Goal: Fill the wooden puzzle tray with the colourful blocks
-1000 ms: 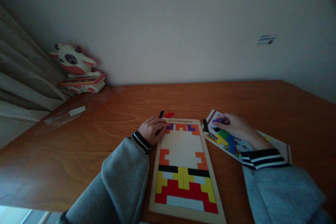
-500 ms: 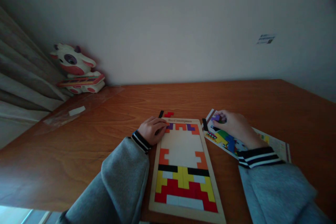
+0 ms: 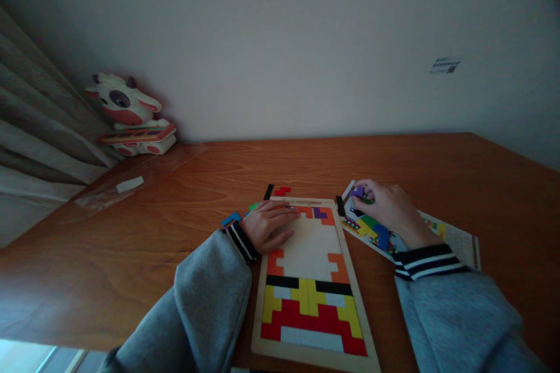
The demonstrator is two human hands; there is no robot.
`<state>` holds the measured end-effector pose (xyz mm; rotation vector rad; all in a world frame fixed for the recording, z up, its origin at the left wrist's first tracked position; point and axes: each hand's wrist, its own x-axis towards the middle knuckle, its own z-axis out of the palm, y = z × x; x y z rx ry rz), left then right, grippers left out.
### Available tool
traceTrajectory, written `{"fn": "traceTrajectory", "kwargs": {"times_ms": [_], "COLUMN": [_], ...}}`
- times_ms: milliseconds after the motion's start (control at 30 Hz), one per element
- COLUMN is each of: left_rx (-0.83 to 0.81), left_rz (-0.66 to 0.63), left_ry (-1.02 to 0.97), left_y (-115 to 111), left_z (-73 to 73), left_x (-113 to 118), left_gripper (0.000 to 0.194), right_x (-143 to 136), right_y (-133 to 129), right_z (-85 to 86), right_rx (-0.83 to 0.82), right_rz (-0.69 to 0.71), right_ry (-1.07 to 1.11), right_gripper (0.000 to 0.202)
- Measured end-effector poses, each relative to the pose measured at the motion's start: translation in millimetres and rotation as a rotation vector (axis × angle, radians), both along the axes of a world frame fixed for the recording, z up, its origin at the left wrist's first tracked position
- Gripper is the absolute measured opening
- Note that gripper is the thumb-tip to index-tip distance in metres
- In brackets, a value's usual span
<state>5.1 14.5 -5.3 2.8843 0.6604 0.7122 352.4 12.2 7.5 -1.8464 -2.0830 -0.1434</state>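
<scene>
My left hand [image 3: 269, 225] lies over the upper left corner of a wooden puzzle board [image 3: 259, 315], fingers stretched out and hiding the pieces under them. Red, yellow, white and black pieces fill the board's near part. Orange pieces [image 3: 338, 268] sit at both sides above them, and a purple piece [image 3: 319, 213] shows in the top row beside orange ones. Over a printed pattern sheet [image 3: 464, 245] to the right of the board, my right hand [image 3: 385, 207] pinches a purple puzzle piece [image 3: 357, 192] between thumb and fingers.
A red piece [image 3: 282, 191] and a black bar [image 3: 268, 191] lie behind the board. Another black bar [image 3: 340, 206] lies between board and sheet. Blue pieces [image 3: 231, 219] rest by my left cuff. A toy cow with a keyboard [image 3: 135, 122] stands at the back left near the curtain.
My left hand has shifted right onto the board and its fingers have straightened. Blue and green pieces now show behind it. The right hand keeps the purple piece, hardly moving.
</scene>
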Motion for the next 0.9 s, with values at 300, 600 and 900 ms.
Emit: {"fn": "traceTrajectory", "kwargs": {"times_ms": [300,600,900], "left_rx": [0.086,0.13,0.113], "left_rz": [0.055,0.116,0.026], "left_ry": [-0.058,-0.104,-0.048], "left_y": [4,3,1], "left_z": [-0.9,7.1,5.6], "left_x": [-3,-14,-12], "left_gripper": [0.028,0.022,0.024], "right_x": [3,6,0], "right_y": [1,4,0], "right_z": [-2.7,-7.5,-1.9], "right_rx": [0.073,0.116,0.146], "right_rz": [0.031,0.064,0.054], "right_ry": [-0.053,-0.036,0.052], "right_gripper": [0.023,0.027,0.032]}}
